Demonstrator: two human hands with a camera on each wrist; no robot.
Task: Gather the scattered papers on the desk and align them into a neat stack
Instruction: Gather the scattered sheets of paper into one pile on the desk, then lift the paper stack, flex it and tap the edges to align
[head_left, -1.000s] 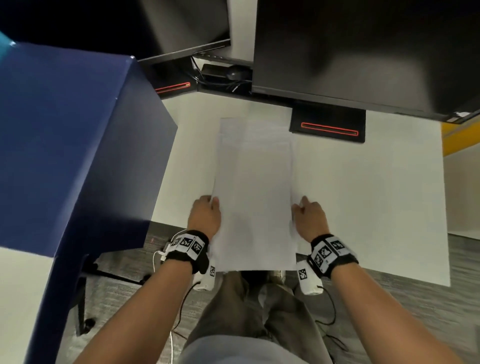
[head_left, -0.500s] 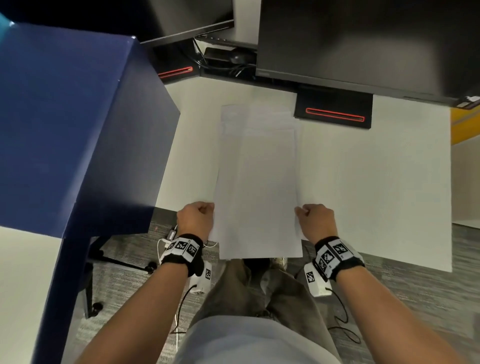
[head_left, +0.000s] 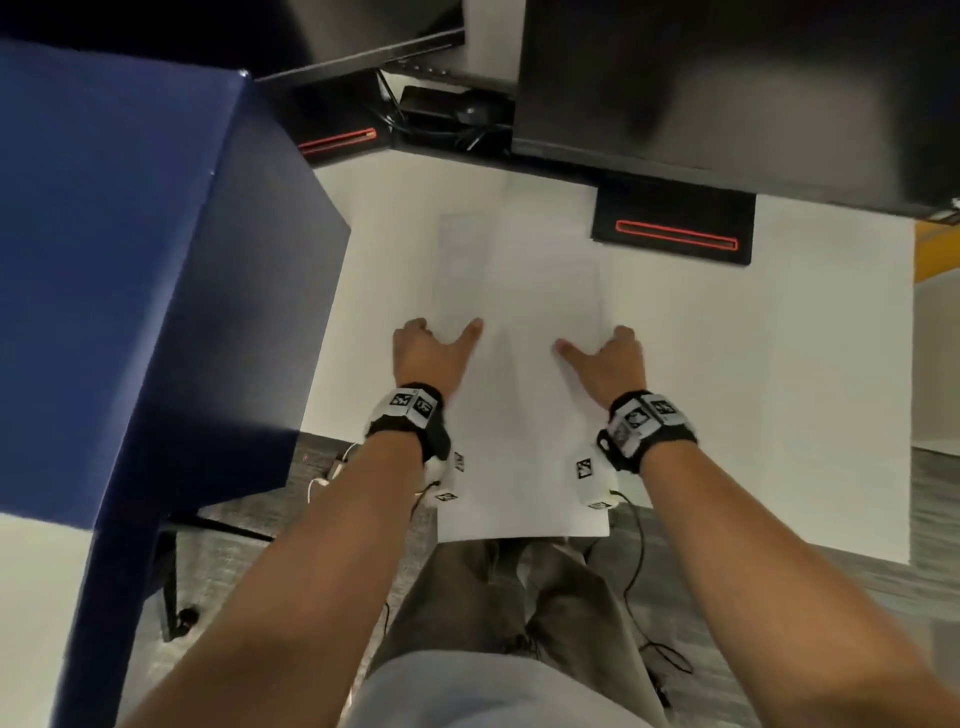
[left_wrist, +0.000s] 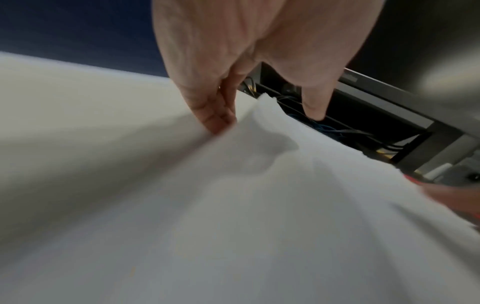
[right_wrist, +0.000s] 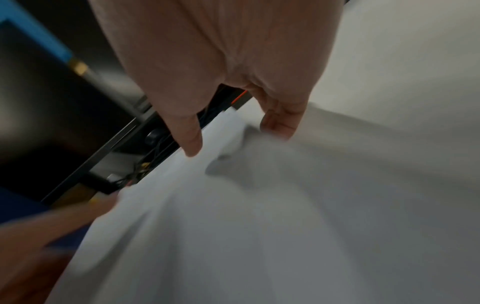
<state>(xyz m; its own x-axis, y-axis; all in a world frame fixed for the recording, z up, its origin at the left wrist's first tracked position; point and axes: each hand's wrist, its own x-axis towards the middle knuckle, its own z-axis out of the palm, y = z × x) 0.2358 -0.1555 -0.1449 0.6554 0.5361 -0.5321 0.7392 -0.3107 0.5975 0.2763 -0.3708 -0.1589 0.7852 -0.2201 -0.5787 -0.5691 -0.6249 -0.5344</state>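
From the head camera, the papers (head_left: 522, 374) lie on the white worktop (head_left: 753, 374), their long axis running from near to far. The near end overhangs the near edge of the worktop above the person's lap, and the far end points at the monitors. At the far end the sheets are not square: one strip shows out to the left of the top sheet. The left hand (head_left: 428, 356) sits at the stack's left edge, thumb spread out onto the top sheet and fingers curled down over the side. The right hand (head_left: 605, 364) mirrors it at the right edge. Each hand seems to be pinching its side of the papers.

A tall blue cabinet (head_left: 135, 270) stands close on the left. Two dark monitors (head_left: 727, 88) overhang the far side, and a black stand base with a red outline (head_left: 675, 234) sits just right of the papers' far end. A tangle of cables (head_left: 467, 130) fills the gap behind.

The left wrist camera shows what the head view hides: the fingers (left_wrist: 215, 115) press together against the sheet's edge, where the paper (left_wrist: 233, 185) buckles upward. The thumb (left_wrist: 315, 102) points down over the sheet; whether it touches, I cannot tell.

The right wrist camera is blurred. The thumb (right_wrist: 191, 139) reaches down to the sheet, the fingers (right_wrist: 280, 123) curl at its right edge, and the paper (right_wrist: 259, 216) wrinkles between them.
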